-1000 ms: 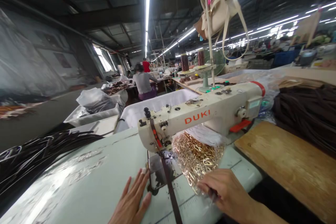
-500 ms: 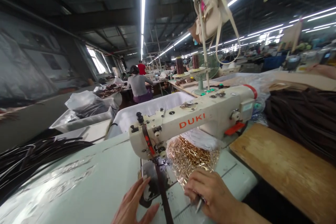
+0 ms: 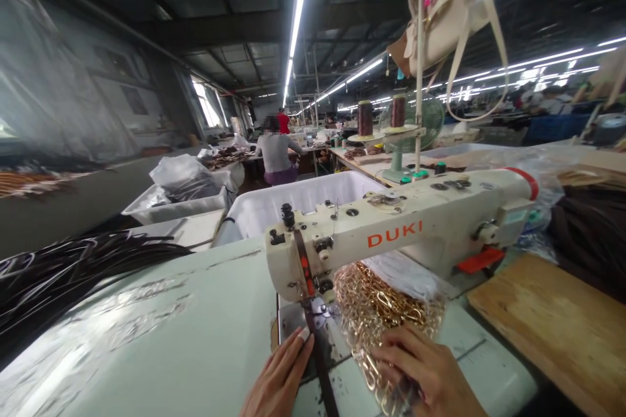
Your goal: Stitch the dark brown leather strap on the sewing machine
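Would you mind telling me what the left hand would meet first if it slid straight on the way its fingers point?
Probably the presser foot under the cream sewing machine head: the left hand lies flat beside the dark brown strap, fingers aimed up toward it, though depth is hard to judge.

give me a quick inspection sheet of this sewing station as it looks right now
surface: pale green table, worn patches; wooden board at right
job's things: DUKI sewing machine; dark strap running under its needle; bag of gold metal clips under the machine arm
clutter: pile of dark straps at left; dark brown pile at right; white bins behind
grips: left hand flat on the table beside the strap; right hand on the clips, what its fingers hold cannot be told
cables: nothing seen
surroundings: thread cones on a stand, beige bag hung above, green fan, a person seated at a farther table
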`<state>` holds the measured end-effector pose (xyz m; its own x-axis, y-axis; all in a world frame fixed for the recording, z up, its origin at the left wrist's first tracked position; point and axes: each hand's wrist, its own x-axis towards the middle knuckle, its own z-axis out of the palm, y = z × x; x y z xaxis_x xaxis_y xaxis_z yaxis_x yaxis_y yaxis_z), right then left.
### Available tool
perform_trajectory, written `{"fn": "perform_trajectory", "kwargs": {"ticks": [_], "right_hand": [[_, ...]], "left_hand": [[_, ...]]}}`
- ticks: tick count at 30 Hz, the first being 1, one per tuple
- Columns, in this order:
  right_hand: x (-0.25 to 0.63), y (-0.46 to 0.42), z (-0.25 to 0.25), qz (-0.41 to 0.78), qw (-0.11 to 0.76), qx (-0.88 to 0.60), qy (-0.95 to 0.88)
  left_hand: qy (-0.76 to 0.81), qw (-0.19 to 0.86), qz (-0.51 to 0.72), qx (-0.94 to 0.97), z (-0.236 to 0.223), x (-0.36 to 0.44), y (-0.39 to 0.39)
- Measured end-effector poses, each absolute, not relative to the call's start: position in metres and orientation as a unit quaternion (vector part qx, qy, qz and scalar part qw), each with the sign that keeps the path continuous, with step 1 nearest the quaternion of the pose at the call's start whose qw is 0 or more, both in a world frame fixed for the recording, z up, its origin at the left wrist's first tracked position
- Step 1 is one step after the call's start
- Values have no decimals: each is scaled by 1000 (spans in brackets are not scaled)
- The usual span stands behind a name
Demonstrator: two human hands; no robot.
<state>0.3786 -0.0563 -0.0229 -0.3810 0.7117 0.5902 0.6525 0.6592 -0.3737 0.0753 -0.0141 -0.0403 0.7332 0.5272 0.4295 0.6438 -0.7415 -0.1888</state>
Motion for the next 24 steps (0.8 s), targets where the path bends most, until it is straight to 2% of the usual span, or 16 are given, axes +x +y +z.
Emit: {"fn": "perform_trajectory", "kwargs": {"ticks": [3,11,15,18,24], "right_hand": [[379,-57,-25,32,374,-413,-830],[378,-54,-19,-24,341,-384,-858],[376,-54,-14,-8,341,-380,-860],[375,-55,-12,6,349,-384,-855],[375,-55,-15,29,354,-385,-852]], "left_hand": [[-326,141,-144,-924,-42,73,-11],[-331,98,-162,-924,-36,74,-14],[-328,81,-207,-918,-46,76,-11],[-307,105,-246,-913,-48,76,-12],[-343,90,-169,-920,-21,77,-23]]}}
